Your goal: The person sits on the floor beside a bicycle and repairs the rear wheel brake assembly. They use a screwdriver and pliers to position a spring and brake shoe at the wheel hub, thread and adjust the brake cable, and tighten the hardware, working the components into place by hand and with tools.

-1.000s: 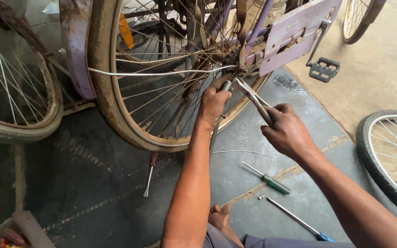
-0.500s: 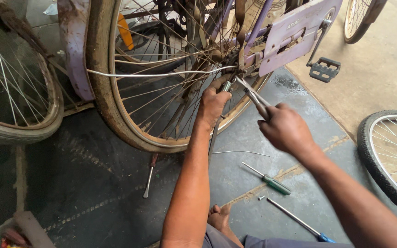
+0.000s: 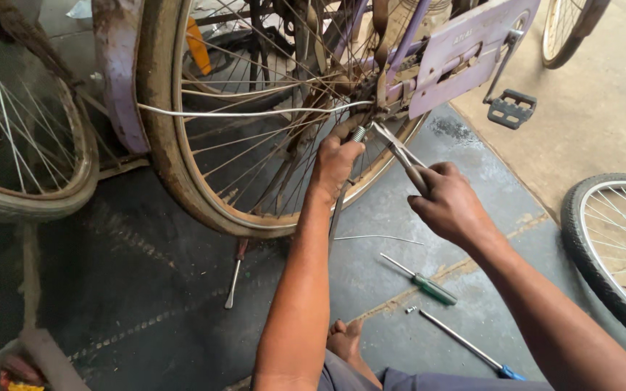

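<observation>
Grey concrete floor (image 3: 146,289) nearest the person carries the loose tools: two screwdrivers, one with a green handle (image 3: 420,279) and one with a blue handle (image 3: 465,345), to the right, a thin bare wire (image 3: 378,237) just beyond them, and a third tool with a dark grip (image 3: 235,271) lying to the left under the tyre. One bare foot (image 3: 345,340) shows between the forearms. Farther on, the left hand (image 3: 335,163) has its fingers curled tight round the coiled cable end (image 3: 357,135) near the hub, and the right hand (image 3: 451,203) is closed round the handles of the pliers (image 3: 398,153), whose tips reach in at the same spot. The work looks to need a firm hold on the cable while the pliers pull straight, not sideways, so the tips do not slip onto the spokes. Three wheels show: the rusty rear wheel (image 3: 182,181) in the middle, one at far left (image 3: 30,195), one at right (image 3: 610,253). One black pedal (image 3: 510,108) and one lilac chain guard (image 3: 465,58) lie farthest off.
</observation>
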Tool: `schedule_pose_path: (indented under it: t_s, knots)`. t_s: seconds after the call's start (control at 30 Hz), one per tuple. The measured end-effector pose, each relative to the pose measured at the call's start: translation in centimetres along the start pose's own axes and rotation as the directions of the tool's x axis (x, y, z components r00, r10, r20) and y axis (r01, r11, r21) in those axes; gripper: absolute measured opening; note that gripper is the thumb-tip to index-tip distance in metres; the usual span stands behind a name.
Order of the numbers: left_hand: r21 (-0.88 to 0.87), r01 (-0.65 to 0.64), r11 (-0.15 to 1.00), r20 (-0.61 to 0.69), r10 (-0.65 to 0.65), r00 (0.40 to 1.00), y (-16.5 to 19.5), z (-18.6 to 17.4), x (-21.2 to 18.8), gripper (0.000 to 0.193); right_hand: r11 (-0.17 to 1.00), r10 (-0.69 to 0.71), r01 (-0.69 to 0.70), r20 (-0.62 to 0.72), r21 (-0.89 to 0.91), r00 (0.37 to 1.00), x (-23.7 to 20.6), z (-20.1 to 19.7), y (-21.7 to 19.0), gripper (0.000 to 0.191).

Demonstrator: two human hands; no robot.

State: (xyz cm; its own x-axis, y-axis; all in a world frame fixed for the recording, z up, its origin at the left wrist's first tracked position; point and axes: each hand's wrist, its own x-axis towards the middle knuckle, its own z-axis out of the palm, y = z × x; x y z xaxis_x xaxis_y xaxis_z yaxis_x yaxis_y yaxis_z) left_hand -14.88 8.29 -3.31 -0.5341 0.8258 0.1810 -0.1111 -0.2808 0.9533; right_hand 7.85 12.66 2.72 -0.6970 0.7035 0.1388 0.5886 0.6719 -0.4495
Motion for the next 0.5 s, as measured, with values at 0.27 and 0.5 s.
schedule_pose_path:
  t_s: [0.27, 0.5]
  knots:
    - [-0.032, -0.008, 0.999, 0.005, 0.008, 1.0, 0.1, 0.2, -0.2, 0.055, 0.999, -0.007, 0.002, -0.106, -0.04, 0.994, -0.2, 0.4, -1.4, 0.048]
    - [0.046, 0.003, 0.999, -0.014, -0.002, 1.0, 0.7, 0.1, -0.2, 0.053, 0.868, 0.249, -0.355, 0.313, 0.348, 0.916, 1.9, -1.5, -1.6, 0.046]
